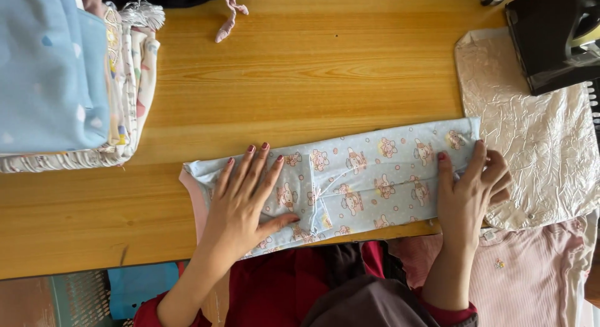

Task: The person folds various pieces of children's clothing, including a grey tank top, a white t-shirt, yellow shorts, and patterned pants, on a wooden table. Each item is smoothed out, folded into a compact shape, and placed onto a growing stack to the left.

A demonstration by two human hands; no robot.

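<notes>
A light blue garment (369,174) printed with small cartoon animals lies folded into a long strip across the near edge of the wooden table (300,70). A pink lining shows at its left end. My left hand (240,199) lies flat on the strip's left part, fingers spread. At the strip's right end, my right hand (469,189) pinches the cloth between thumb and curled fingers.
A stack of folded clothes (69,83), pale blue on top, sits at the far left. A crinkled cream cloth (537,127) and a pink garment (531,271) lie at the right. A black device (553,36) stands at the far right corner. A pink cord (228,17) lies at the top.
</notes>
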